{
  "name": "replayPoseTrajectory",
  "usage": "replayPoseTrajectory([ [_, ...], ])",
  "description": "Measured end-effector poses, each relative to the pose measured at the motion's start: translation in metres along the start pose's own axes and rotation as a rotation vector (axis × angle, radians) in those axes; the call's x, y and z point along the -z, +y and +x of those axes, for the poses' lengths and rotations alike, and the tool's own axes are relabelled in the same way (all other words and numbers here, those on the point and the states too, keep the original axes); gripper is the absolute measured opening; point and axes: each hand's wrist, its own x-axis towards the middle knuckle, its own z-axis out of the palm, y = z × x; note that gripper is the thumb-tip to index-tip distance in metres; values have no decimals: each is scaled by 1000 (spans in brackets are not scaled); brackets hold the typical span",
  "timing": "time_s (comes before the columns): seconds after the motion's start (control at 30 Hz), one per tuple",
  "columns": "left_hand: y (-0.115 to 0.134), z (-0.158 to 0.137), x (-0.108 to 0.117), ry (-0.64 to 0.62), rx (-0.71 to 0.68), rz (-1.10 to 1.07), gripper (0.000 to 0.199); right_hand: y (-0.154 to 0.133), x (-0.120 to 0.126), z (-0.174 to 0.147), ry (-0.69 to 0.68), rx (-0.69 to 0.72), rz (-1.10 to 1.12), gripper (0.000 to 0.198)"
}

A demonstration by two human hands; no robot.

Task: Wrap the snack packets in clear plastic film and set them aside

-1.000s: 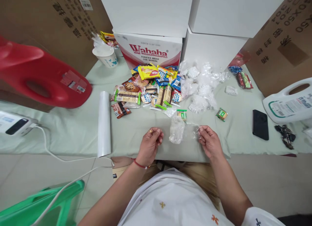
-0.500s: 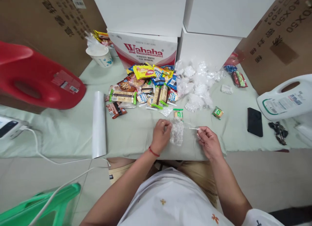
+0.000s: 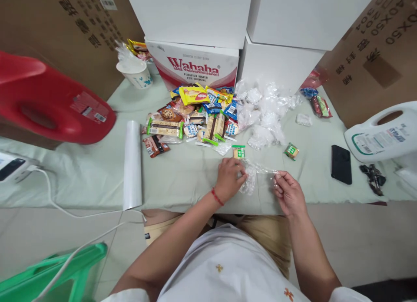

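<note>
Between my hands a crumpled clear plastic bag (image 3: 250,182) lies near the table's front edge, one end stretched to the right. My left hand (image 3: 230,178), with a red cord at the wrist, has its fingers curled onto the bunched part. The stretched end is pinched between the fingertips of my right hand (image 3: 289,192). Just beyond my left hand lies a small green-and-white snack packet (image 3: 239,152). Another small green packet (image 3: 291,151) rests farther right. A pile of wrapped snacks (image 3: 195,115) and a heap of crumpled clear plastic (image 3: 265,115) lie behind.
A clear plastic roll (image 3: 132,165) and a red jug (image 3: 55,100) stand to the left, near a paper cup (image 3: 135,73). On the right are a black phone (image 3: 341,164), keys (image 3: 373,179) and a white jug (image 3: 384,132). White boxes (image 3: 192,15) rise behind.
Both hands have shifted right with the plastic bag. My left fingers have moved over it, and the bag is more bunched and crumpled than before.
</note>
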Motion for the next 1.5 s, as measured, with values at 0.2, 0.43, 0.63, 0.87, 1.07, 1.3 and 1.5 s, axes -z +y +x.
replayPoseTrajectory([
  [0.2,-23,-7,29,-61,127,-510,21,-1,17,3,74,14,-52,44],
  [0.43,-7,-20,49,12,243,-658,29,-7,14,2,119,354,-482,30],
  [0.63,4,-32,72,-68,291,-696,30,-39,6,5,-54,203,-169,36],
  [0.87,-2,-36,94,79,370,-742,35,-63,16,37,-135,246,-422,42],
  [1.07,11,-43,65,363,378,-723,32,-2,-28,-5,-71,-95,-245,72],
  [1.3,21,-47,59,387,342,-793,37,27,-86,-23,-230,-293,-28,60],
  [1.5,-16,-43,113,322,396,-792,39,-14,-44,-2,-291,-216,-149,45],
])
